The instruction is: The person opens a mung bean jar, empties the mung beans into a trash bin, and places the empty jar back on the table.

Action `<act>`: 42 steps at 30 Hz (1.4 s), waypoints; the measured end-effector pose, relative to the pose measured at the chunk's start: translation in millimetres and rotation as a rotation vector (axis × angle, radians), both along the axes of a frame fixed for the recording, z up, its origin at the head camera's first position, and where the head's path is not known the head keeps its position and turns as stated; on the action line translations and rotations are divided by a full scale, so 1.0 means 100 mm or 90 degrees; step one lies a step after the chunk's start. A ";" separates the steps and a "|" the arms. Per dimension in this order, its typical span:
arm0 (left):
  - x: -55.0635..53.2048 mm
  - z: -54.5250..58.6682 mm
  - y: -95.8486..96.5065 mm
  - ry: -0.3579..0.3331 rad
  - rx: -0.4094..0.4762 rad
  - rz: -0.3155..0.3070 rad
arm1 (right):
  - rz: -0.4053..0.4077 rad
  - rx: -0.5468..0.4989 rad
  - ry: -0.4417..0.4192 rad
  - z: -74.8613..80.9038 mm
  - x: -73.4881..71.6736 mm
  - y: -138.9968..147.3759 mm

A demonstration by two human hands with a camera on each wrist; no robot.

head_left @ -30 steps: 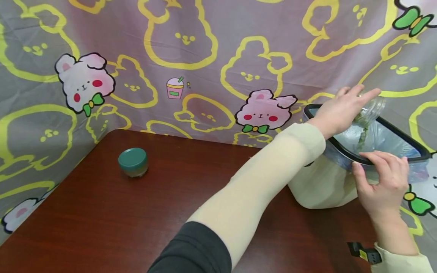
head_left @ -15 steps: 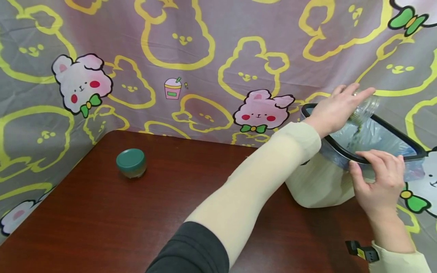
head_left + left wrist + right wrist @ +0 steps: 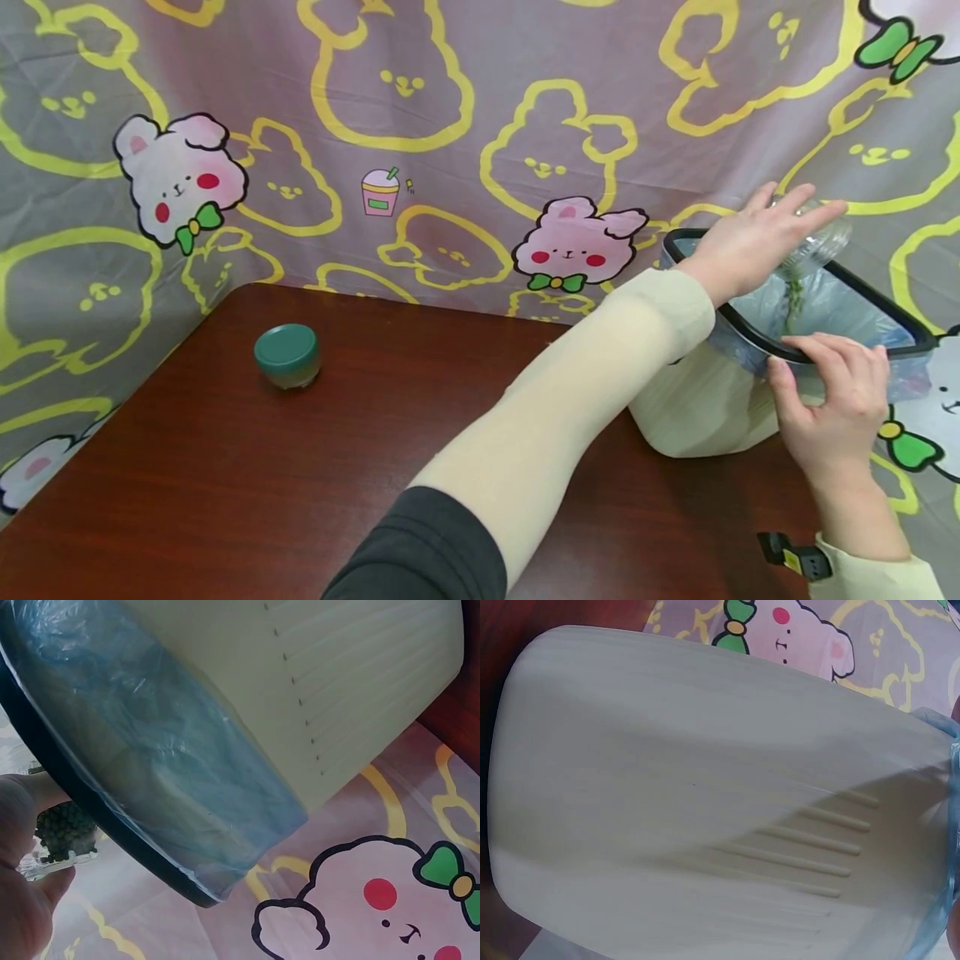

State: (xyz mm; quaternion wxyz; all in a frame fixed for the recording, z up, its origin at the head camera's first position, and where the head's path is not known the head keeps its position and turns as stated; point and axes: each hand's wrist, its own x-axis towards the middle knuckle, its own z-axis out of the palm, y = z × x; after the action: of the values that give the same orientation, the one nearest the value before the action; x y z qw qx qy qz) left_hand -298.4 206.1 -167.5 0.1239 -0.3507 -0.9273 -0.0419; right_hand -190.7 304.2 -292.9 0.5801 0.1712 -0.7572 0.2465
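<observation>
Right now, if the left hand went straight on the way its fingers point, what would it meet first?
Likely the patterned curtain beyond the bin; depth between it and the left hand is hard to judge.

Creased gray-mauve cloth backdrop [image 3: 262, 58], yellow cartoon outlines, rising behind dark reddish-brown table [image 3: 300, 475]; faint sheen on tabletop.

bright head view, dimmer wrist views, a broad shadow across the bin [image 3: 667, 772]
</observation>
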 end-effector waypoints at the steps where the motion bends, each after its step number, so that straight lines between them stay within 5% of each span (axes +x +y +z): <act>1: 0.00 0.00 0.00 0.004 -0.004 0.000 | 0.000 0.001 0.000 -0.01 0.00 0.00; 17: -0.07 -0.05 -0.02 0.049 -0.016 -0.017 | -0.005 0.004 0.002 -0.02 -0.02 0.03; 27: -0.04 -0.08 0.02 0.080 -0.086 -0.035 | -0.012 0.014 -0.004 -0.05 -0.03 0.09; 35: -0.05 -0.08 -0.09 0.205 -0.150 -0.071 | -0.011 0.022 -0.011 -0.03 -0.04 0.10; 42: -0.05 -0.06 -0.11 0.251 -0.178 -0.088 | -0.017 0.026 -0.020 -0.06 -0.04 0.16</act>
State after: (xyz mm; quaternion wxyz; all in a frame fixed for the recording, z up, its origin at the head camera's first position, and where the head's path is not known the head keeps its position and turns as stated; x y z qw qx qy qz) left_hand -303.2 195.1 -174.0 0.2496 -0.4286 -0.8556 0.1478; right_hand -195.1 320.0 -299.2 0.5680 0.1692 -0.7731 0.2259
